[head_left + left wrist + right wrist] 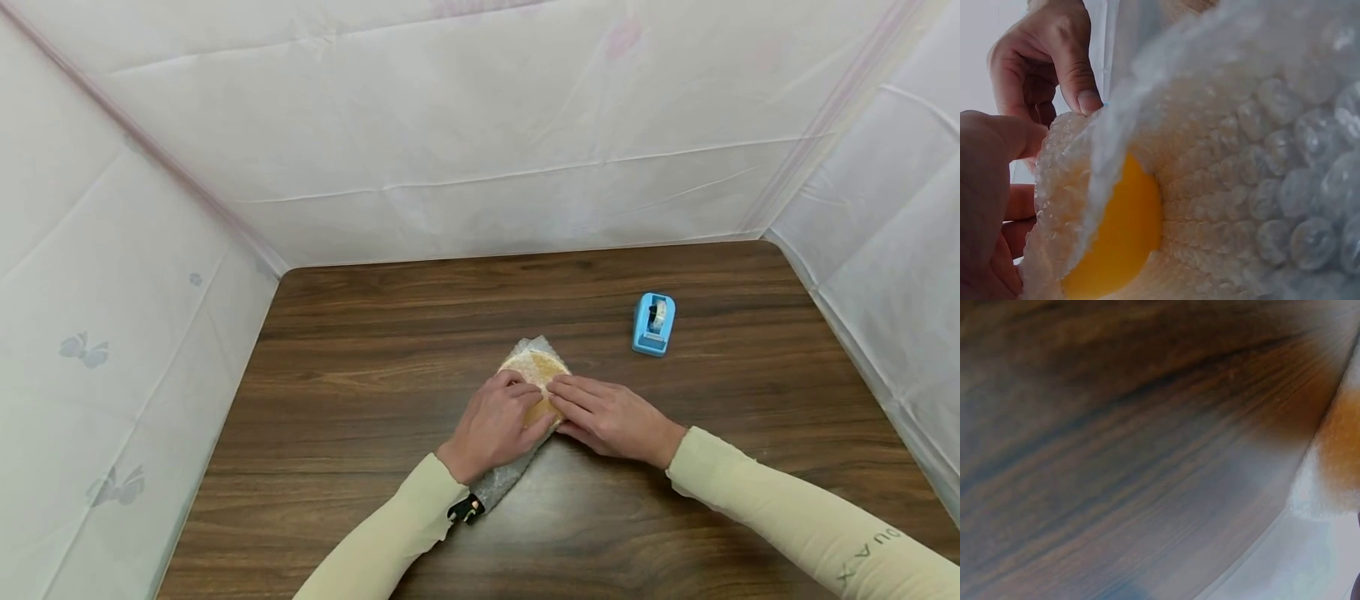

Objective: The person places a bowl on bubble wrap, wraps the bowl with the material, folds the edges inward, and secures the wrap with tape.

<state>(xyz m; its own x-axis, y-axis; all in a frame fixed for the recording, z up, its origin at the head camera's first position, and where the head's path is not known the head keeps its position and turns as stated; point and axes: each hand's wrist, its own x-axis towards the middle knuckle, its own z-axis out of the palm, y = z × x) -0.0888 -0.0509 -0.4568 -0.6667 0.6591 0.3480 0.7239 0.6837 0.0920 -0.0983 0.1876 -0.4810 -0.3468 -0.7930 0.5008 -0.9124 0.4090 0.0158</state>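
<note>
Head view, lower centre of the frame: yellow round thing [550, 363] lying on the bench [360, 350], inside bubble wrap [510, 479]. Wrap runs diagonally, one end sticking out above the yellow thing, the other reaching down-left under the left wrist. Left-wrist view has the yellow thing at lower centre, sitting in an open fold of wrap, bubbles filling the right of the frame.

Left hand [495, 423] lies over the package's left side, fingers bent, gripping the wrap. Right hand [611, 417] is on the package's right side, fingertips near the left hand's; left-wrist view, upper left, has its thumb and bent fingers pinching the wrap edge. Right-wrist view is mostly wood grain, wrapped package cut off at the right edge; finger state can't be told from that one.

Further out, head view: light blue tape dispenser [654, 325] with a roll in it, right of centre, well apart from both hands. Pale yellow-green sleeves [382, 533], dark letters on the right one. White sheeting [480, 125] around the bench, faint pink and grey prints.
</note>
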